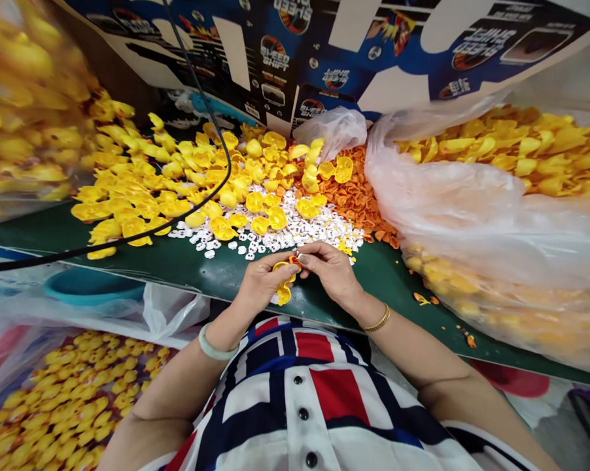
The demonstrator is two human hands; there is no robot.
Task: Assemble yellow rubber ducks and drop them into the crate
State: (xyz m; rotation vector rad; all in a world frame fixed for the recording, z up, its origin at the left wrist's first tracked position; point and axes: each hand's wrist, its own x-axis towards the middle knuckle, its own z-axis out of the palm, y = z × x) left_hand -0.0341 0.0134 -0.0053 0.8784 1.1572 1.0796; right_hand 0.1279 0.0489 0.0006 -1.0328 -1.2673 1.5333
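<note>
Left grip (263, 286) and right grip (330, 271) are clamping a yellow duck piece (282, 294) and an orange bill (294, 261) together, working just below the heap of white eye pieces (295, 229) for easy reach.

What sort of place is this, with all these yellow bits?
Probably a toy workshop doing hand assembly. Loose yellow duck bodies, orange beaks and white eye pieces lie heaped on a green workbench, plastic sacks hold more ducks, and the left hand and right hand hold one yellow duck piece.
</note>
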